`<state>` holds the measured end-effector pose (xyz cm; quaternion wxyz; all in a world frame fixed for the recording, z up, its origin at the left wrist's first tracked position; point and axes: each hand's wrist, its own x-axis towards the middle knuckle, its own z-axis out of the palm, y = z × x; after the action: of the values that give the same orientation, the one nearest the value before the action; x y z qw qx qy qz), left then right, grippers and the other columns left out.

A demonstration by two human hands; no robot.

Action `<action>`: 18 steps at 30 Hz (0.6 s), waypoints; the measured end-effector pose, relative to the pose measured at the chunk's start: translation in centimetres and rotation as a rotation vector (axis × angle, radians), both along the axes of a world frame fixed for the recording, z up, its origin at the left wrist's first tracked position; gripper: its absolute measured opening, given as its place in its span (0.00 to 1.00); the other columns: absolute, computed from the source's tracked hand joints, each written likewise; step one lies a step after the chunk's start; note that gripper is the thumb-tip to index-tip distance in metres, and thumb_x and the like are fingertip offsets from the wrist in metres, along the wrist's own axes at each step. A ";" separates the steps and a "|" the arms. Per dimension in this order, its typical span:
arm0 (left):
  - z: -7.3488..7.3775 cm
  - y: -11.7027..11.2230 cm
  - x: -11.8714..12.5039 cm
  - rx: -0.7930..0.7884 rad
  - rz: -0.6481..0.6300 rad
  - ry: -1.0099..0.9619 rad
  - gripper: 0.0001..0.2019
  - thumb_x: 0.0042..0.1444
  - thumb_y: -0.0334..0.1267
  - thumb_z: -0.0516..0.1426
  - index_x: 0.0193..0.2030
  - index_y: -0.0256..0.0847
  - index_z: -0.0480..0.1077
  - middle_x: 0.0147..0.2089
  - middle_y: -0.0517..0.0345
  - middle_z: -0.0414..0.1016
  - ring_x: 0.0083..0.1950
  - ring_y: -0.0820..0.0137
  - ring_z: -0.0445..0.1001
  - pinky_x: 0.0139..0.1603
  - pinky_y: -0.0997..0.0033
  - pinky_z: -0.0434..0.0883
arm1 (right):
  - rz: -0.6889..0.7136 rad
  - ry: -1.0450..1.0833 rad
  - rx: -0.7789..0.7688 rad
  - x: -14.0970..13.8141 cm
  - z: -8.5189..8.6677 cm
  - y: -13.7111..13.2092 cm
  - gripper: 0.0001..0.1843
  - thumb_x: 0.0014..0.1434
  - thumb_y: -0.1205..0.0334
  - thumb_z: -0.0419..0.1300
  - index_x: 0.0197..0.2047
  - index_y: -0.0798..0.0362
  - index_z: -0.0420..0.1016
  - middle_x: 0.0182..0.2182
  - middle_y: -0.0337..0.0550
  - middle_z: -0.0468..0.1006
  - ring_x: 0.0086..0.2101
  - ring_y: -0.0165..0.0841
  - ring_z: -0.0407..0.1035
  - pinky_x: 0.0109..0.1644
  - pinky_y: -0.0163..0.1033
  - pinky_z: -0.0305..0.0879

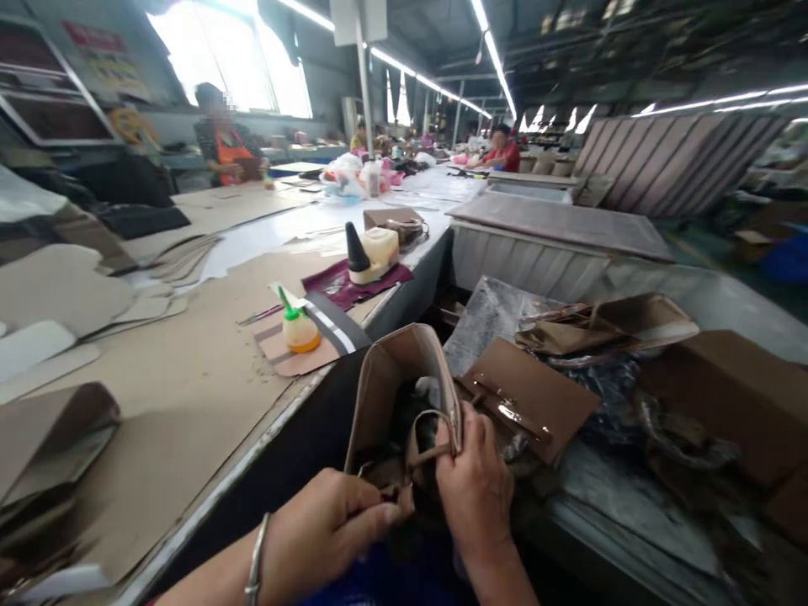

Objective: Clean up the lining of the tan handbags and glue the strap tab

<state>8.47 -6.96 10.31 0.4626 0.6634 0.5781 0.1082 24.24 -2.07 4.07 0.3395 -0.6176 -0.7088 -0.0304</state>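
A brown handbag (385, 391) is held up in front of me, its opening facing my way. My right hand (476, 484) is closed on the bag's right edge, beside a thin looped handle or strap (431, 454). Lower down, my left hand (344, 526), with a bangle on the wrist, pinches a brown strap or flap at the bag's near side. Its fingertips are partly hidden. Just right of the bag lies a brown flap panel (530, 391) with metal fittings; whether it joins the held bag I cannot tell.
Left stands a worktable (208, 404) with a green-tipped glue bottle (300, 328), a black-nozzled bottle (375, 252) on dark red cloth, and flat cut pieces (56, 290). More brown bags (725, 396) fill a grey bin (745, 303) at right. Co-workers (227, 139) sit farther back.
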 end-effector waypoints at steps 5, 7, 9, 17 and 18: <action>-3.0 -2.8 0.8 0.304 0.100 0.088 0.13 0.57 0.37 0.45 0.31 0.37 0.68 0.31 0.55 0.70 0.32 0.72 0.68 0.33 0.77 0.64 | -0.046 -0.008 -0.051 0.7 -0.4 -0.1 0.21 0.60 0.50 0.43 0.46 0.58 0.62 0.38 0.51 0.72 0.35 0.40 0.69 0.32 0.39 0.63; -4.4 -3.6 1.6 0.311 0.092 0.128 0.13 0.57 0.36 0.44 0.31 0.37 0.68 0.30 0.54 0.71 0.30 0.71 0.69 0.31 0.76 0.65 | -0.065 0.011 -0.069 0.8 -0.4 0.0 0.21 0.60 0.50 0.43 0.45 0.57 0.62 0.38 0.51 0.72 0.35 0.40 0.69 0.32 0.39 0.62; -5.7 -4.1 2.7 0.266 0.036 0.079 0.14 0.57 0.34 0.43 0.32 0.37 0.68 0.29 0.55 0.72 0.30 0.71 0.71 0.31 0.76 0.67 | -0.076 0.040 -0.078 0.9 -0.3 0.1 0.21 0.60 0.49 0.43 0.45 0.57 0.62 0.38 0.51 0.72 0.35 0.40 0.69 0.33 0.39 0.62; -10.9 0.3 4.1 0.671 0.256 0.090 0.23 0.58 0.32 0.41 0.60 0.32 0.47 0.60 0.39 0.54 0.62 0.62 0.51 0.59 0.57 0.58 | -0.003 0.074 -0.093 0.9 0.1 -1.3 0.23 0.59 0.46 0.40 0.42 0.56 0.64 0.36 0.51 0.74 0.33 0.41 0.71 0.31 0.39 0.63; -11.6 1.2 3.9 0.693 0.306 0.142 0.23 0.58 0.32 0.40 0.61 0.32 0.46 0.62 0.39 0.51 0.63 0.61 0.48 0.59 0.55 0.57 | 0.002 0.069 -0.086 0.9 0.0 -1.5 0.24 0.59 0.46 0.40 0.41 0.56 0.64 0.35 0.50 0.74 0.32 0.41 0.71 0.30 0.39 0.63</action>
<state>12.34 -5.71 -1.34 0.1482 0.6922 0.6302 0.3188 25.18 -3.58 4.12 0.3370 -0.6316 -0.6979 0.0217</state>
